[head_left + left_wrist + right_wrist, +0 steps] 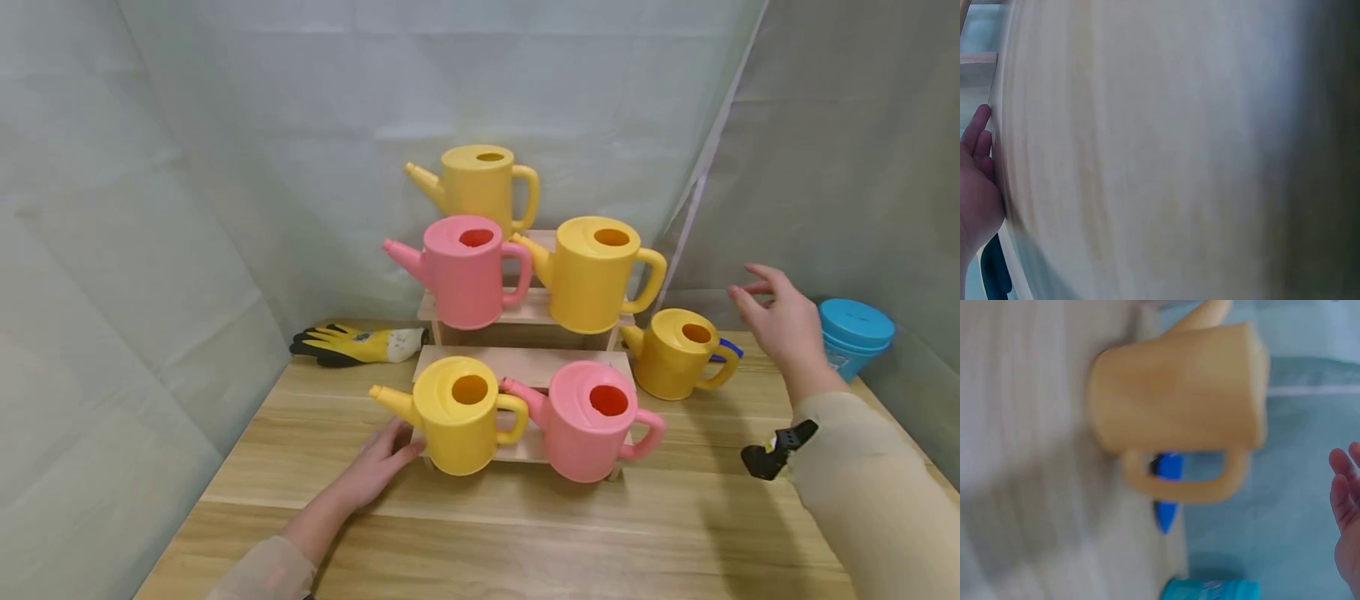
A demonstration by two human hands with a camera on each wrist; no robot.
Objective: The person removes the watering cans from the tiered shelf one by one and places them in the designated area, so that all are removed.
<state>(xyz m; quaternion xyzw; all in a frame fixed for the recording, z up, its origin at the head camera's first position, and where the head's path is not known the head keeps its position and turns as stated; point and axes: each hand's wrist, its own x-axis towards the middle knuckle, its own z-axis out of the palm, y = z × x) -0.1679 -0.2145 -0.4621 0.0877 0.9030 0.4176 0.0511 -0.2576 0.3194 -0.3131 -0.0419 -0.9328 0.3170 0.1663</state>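
Clearly, the yellow watering can nearest to the right hand stands upright on the wooden table, just beside the right side of the stepped wooden stand; I will call it the side can. Its spout points to the left, toward the stand, and a blue object shows behind its handle. The right hand is raised in the air, apart from this can, with a moderate gap between thumb and fingers and nothing held. The left hand lies low at the front left corner of the stand, near the front yellow can; whether its fingers grip the corner, I cannot tell. To the right of that can stands the front pink can. Higher are the upper pink can and the middle yellow can, and on top the highest yellow can. Further out, yellow-black gloves lie left of the stand, and a blue lidded container is behind the right wrist.
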